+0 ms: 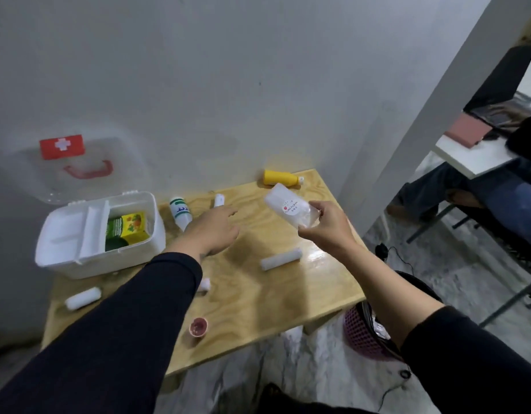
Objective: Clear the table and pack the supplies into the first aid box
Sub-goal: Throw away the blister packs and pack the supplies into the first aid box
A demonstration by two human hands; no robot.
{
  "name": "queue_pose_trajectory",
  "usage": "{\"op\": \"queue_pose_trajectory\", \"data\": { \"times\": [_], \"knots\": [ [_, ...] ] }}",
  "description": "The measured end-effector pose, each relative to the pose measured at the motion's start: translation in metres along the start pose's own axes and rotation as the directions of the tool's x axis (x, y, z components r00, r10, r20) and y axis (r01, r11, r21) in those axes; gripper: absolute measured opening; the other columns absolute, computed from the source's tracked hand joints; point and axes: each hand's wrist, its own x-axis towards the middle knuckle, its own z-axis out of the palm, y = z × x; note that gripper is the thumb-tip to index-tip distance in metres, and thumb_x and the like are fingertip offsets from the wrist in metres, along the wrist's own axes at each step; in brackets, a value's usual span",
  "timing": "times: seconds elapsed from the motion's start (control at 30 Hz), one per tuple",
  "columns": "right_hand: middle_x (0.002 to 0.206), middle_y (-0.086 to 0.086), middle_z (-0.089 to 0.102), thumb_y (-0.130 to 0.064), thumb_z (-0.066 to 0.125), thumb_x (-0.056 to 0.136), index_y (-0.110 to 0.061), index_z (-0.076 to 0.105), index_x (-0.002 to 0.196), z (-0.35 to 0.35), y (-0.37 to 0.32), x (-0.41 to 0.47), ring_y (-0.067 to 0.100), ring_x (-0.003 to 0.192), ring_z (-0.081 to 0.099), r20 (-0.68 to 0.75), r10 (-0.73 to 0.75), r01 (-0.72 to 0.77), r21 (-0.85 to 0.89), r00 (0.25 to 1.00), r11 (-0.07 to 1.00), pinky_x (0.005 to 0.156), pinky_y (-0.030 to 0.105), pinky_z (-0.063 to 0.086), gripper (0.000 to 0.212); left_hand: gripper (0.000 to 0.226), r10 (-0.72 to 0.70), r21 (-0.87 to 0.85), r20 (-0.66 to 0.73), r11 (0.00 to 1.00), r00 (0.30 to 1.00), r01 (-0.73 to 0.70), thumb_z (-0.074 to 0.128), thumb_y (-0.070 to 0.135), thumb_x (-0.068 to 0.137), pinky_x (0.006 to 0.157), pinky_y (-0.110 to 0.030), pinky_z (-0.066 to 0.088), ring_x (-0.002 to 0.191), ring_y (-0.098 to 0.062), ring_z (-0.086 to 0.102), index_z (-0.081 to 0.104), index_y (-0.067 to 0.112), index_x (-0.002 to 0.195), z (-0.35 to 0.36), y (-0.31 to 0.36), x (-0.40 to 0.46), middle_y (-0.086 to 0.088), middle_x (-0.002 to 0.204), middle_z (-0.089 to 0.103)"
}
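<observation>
The white first aid box (64,261) stands open at the table's left, its clear lid (61,165) with a red cross leaning on the wall. A green and yellow carton (128,228) lies inside. My right hand (327,227) holds a clear plastic packet (289,209) with a round label above the table. My left hand (212,230) hovers open, palm down, over the table middle, beside a white bottle with green bands (180,212). A yellow bottle (280,177), a small white tube (219,200) and white gauze rolls (280,259) (82,297) lie on the wooden table (258,297).
A small pink cup (198,326) sits near the table's front edge, and another small roll (204,284) shows beside my left sleeve. A pink waste basket (362,333) stands on the floor at the right. A seated person's legs (455,189) and another desk are at far right.
</observation>
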Motion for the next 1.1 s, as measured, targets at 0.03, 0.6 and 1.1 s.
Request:
{"op": "queue_pose_trajectory", "data": {
  "times": [0.03, 0.6, 1.1],
  "knots": [
    [0.117, 0.008, 0.061, -0.011, 0.076, 0.066, -0.007, 0.059, 0.123, 0.005, -0.014, 0.001, 0.023, 0.108, 0.058, 0.034, -0.04, 0.039, 0.015, 0.999, 0.999, 0.083, 0.024, 0.042, 0.06, 0.052, -0.014, -0.007, -0.025, 1.0, 1.0, 0.014, 0.046, 0.034, 0.096, 0.104, -0.039, 0.043, 0.136, -0.023, 0.043, 0.037, 0.025, 0.147, -0.006, -0.008, -0.005, 0.004, 0.153, 0.039],
    [0.125, 0.014, 0.059, -0.023, 0.069, 0.075, -0.006, 0.057, 0.126, 0.165, -0.203, 0.008, 0.032, 0.117, 0.048, 0.37, -0.417, 0.528, -0.283, 0.83, 0.801, 0.098, 0.035, 0.042, 0.055, 0.067, -0.328, 0.034, -0.167, 0.941, 0.93, 0.338, 0.046, 0.043, 0.098, 0.122, -0.042, 0.012, 0.151, -0.022, 0.007, 0.023, 0.009, 0.152, -0.055, -0.217, -0.082, -0.006, 0.163, 0.013],
    [0.139, 0.01, 0.047, 0.009, 0.054, 0.079, -0.012, 0.05, 0.134, 0.257, -0.224, 0.022, 0.026, 0.126, 0.049, 0.484, -0.284, 0.445, -0.259, 0.828, 0.857, 0.104, 0.033, 0.044, 0.059, 0.079, -0.189, 0.151, -0.072, 0.969, 0.979, 0.198, 0.037, 0.062, 0.093, 0.118, -0.035, 0.022, 0.15, -0.018, 0.015, 0.02, 0.013, 0.153, -0.054, -0.253, -0.082, -0.002, 0.162, 0.019]
  ]
}}
